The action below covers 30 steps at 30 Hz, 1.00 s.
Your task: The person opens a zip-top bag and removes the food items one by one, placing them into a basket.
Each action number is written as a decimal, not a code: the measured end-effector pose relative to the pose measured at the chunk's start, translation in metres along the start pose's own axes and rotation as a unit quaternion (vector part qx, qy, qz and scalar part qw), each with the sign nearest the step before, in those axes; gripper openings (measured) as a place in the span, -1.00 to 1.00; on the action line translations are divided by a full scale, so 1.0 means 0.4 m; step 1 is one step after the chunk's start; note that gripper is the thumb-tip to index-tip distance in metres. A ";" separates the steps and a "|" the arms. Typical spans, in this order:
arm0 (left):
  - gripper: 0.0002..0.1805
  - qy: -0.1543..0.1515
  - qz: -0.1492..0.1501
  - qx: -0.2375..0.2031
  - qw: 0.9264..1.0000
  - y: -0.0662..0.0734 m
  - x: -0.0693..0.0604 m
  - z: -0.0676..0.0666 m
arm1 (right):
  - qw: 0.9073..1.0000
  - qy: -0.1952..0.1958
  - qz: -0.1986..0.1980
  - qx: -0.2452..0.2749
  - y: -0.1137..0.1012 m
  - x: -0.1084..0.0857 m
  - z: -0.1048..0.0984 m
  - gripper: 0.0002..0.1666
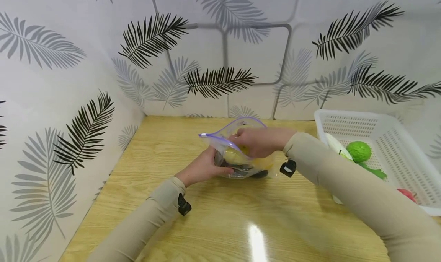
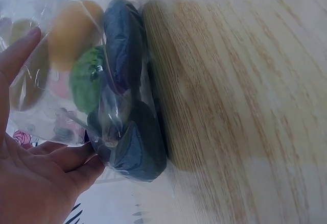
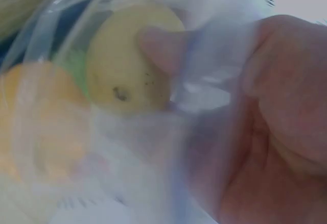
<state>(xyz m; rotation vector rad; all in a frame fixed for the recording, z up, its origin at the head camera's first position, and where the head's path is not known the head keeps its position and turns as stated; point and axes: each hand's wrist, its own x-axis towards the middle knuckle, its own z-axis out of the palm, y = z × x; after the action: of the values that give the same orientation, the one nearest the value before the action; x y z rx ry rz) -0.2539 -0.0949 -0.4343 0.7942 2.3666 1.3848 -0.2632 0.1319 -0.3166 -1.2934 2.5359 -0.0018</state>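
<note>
A clear zip bag (image 1: 244,172) with a purple seal and white slider (image 1: 204,134) stands on the table, its mouth open. My left hand (image 1: 206,164) grips its left side, thumb on one face and fingers behind. My right hand (image 1: 256,141) reaches into the mouth, its thumb on a yellow fruit (image 3: 127,66) with a brown spot; its other fingers are partly hidden by blurred film. Also inside are an orange fruit (image 2: 76,32), a green vegetable (image 2: 88,81) and two dark eggplant-like vegetables (image 2: 124,43) along the bottom.
On the right stands a white perforated basket (image 1: 410,151) holding a bumpy green ball-shaped item (image 1: 359,151), a white long item (image 1: 334,143), a green leafy piece (image 1: 373,171) and a red item (image 1: 407,194). Leaf-patterned cloth walls (image 1: 220,55) rise behind and left of the wooden table (image 1: 220,223).
</note>
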 end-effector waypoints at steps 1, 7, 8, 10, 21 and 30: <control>0.15 -0.001 -0.001 0.002 1.000 0.001 0.001 0.001 | 1.000 0.008 0.003 0.004 -0.001 -0.013 -0.009 -0.28; 0.13 0.005 -0.002 0.003 1.000 0.004 0.007 0.002 | 0.997 0.046 0.046 0.047 -0.012 -0.107 -0.072 -0.19; 0.13 0.008 -0.005 0.002 1.000 0.005 0.007 0.002 | 0.996 0.054 0.053 0.051 -0.011 -0.126 -0.084 -0.19; 0.11 0.013 -0.009 0.003 1.000 0.008 0.008 0.003 | 0.994 0.067 0.066 0.056 -0.008 -0.167 -0.109 -0.21; 0.16 0.016 -0.030 0.016 0.999 0.015 0.016 0.015 | 0.973 0.127 0.174 0.080 0.099 -0.430 -0.125 -0.16; 0.12 0.017 -0.027 0.013 0.999 -0.002 0.017 0.017 | 0.955 0.069 0.284 0.053 0.302 -0.550 0.013 -0.15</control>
<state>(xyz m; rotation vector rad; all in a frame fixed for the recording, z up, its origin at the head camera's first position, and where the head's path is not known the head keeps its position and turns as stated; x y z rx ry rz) -0.2564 -0.0863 -0.4380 0.7131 2.4194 1.3586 -0.2358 0.3787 -0.2809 -0.5045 2.8882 -0.1079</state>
